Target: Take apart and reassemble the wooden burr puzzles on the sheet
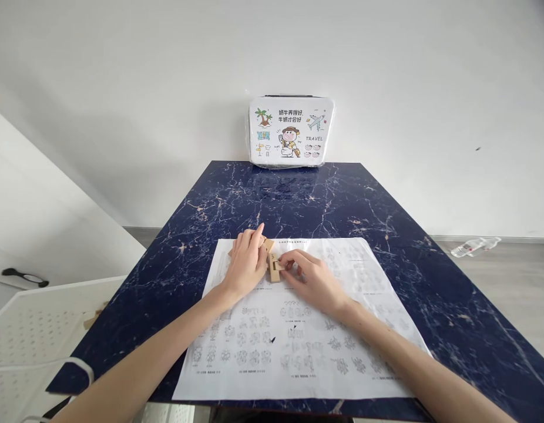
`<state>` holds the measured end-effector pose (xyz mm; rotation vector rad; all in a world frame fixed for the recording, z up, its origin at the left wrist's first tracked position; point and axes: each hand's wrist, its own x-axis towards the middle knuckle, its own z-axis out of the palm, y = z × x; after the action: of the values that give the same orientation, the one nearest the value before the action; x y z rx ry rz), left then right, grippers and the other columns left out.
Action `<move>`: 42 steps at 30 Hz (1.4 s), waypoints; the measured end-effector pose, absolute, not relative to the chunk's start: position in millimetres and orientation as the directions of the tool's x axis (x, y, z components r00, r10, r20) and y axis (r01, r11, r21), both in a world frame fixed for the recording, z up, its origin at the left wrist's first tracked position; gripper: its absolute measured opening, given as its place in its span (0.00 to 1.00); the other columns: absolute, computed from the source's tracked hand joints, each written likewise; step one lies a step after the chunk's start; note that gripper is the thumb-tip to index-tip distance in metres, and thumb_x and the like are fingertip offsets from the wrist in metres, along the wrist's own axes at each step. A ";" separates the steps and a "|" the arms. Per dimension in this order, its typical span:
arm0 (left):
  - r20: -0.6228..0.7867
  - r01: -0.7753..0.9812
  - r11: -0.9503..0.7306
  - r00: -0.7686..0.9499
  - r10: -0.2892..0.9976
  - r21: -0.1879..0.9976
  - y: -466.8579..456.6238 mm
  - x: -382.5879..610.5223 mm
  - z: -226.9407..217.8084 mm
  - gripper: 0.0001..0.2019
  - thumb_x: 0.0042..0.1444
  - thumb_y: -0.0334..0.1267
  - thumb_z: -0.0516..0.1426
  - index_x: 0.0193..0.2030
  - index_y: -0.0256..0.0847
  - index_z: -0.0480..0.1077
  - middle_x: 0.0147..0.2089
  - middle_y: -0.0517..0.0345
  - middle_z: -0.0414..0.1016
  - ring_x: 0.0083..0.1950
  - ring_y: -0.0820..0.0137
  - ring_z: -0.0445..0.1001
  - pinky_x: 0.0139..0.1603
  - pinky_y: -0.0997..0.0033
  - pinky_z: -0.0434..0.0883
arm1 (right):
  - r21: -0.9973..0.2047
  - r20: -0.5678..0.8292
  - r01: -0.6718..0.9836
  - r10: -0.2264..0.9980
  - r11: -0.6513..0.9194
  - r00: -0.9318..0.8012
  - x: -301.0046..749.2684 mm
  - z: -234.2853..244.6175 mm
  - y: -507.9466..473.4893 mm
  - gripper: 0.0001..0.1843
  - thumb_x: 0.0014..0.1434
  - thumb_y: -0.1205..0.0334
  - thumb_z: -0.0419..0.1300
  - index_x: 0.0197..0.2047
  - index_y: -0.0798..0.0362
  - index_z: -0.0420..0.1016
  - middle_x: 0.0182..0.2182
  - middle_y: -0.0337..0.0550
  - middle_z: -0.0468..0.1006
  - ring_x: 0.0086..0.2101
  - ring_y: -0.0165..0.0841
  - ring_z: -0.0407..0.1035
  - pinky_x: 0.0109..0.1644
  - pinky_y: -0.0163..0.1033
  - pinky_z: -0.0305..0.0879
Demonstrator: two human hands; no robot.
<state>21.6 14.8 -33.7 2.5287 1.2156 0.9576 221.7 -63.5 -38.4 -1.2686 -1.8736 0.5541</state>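
Observation:
Notched wooden puzzle pieces lie together on the upper part of a printed instruction sheet (307,364). My left hand (247,258) is closed over several of them from the left, its index finger pointing up. Part of that wood (268,244) shows past the fingers; the rest is hidden. An upright wooden puzzle piece (274,275) marked "3" stands between my two hands. From the right, my right hand (314,279) pinches a pale wooden piece (281,266) against the notch of the marked one. How far the two fit together is too small to tell.
A white cartoon-printed case (291,132) in clear wrap stands at the far end of the blue marbled table (298,202), by the wall. Small dark slivers (272,339) lie on the sheet. A plastic bottle (474,247) is on the floor at right. A white perforated surface (43,329) and cable (73,359) are at left.

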 end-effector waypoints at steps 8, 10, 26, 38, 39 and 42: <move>0.546 0.560 -0.694 0.441 0.713 0.454 8.9 23.4 -20.8 0.13 0.75 0.33 0.48 0.61 0.44 0.67 0.58 0.48 0.71 0.60 0.56 0.69 0.62 0.48 0.68 | -0.713 0.384 0.582 0.912 0.392 -0.143 222.2 -34.9 -64.0 0.02 0.72 0.62 0.59 0.46 0.47 0.73 0.41 0.42 0.81 0.34 0.35 0.74 0.38 0.42 0.69; 0.567 0.498 -0.728 0.461 0.683 0.472 5.9 24.7 -15.7 0.10 0.75 0.35 0.50 0.58 0.45 0.69 0.56 0.50 0.73 0.59 0.57 0.70 0.62 0.50 0.69 | -0.707 0.436 0.573 0.894 0.414 -0.107 223.0 -32.2 -63.9 0.02 0.73 0.62 0.58 0.46 0.47 0.72 0.41 0.42 0.81 0.34 0.34 0.73 0.38 0.42 0.69; 0.535 0.308 -0.746 0.542 0.648 0.591 -0.1 26.1 -6.7 0.31 0.56 0.49 0.73 0.63 0.51 0.70 0.58 0.52 0.79 0.59 0.55 0.76 0.63 0.47 0.73 | -0.708 0.560 0.498 0.828 0.500 -0.034 224.2 -24.5 -65.7 0.02 0.73 0.64 0.57 0.47 0.46 0.68 0.49 0.44 0.81 0.33 0.33 0.75 0.35 0.41 0.72; 0.479 0.283 -0.569 0.330 0.813 0.772 -4.3 25.8 -3.9 0.27 0.64 0.50 0.67 0.67 0.53 0.69 0.61 0.49 0.75 0.56 0.59 0.77 0.54 0.55 0.79 | -0.747 0.473 0.530 0.881 0.402 -0.002 223.5 -30.3 -63.1 0.03 0.73 0.58 0.58 0.47 0.46 0.69 0.46 0.46 0.82 0.30 0.33 0.74 0.35 0.42 0.73; 0.479 0.296 -0.559 0.303 0.824 0.775 -3.0 26.0 -5.8 0.28 0.65 0.50 0.66 0.69 0.54 0.67 0.62 0.49 0.74 0.57 0.59 0.77 0.55 0.55 0.79 | -0.746 0.472 0.530 0.881 0.402 -0.004 223.4 -30.3 -63.2 0.03 0.73 0.57 0.58 0.47 0.46 0.69 0.46 0.46 0.82 0.30 0.33 0.74 0.35 0.42 0.74; 0.474 0.346 -0.528 0.235 0.849 0.775 3.2 24.7 -12.2 0.29 0.68 0.49 0.63 0.72 0.55 0.62 0.66 0.47 0.73 0.62 0.57 0.76 0.59 0.53 0.77 | -0.735 0.467 0.543 0.884 0.406 -0.027 223.4 -30.3 -64.1 0.04 0.73 0.57 0.58 0.47 0.47 0.70 0.47 0.46 0.82 0.30 0.34 0.73 0.35 0.43 0.73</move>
<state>24.7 3.2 -12.2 1.9912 1.0904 1.2618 223.4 -64.1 -30.3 -1.2597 -1.6984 0.4428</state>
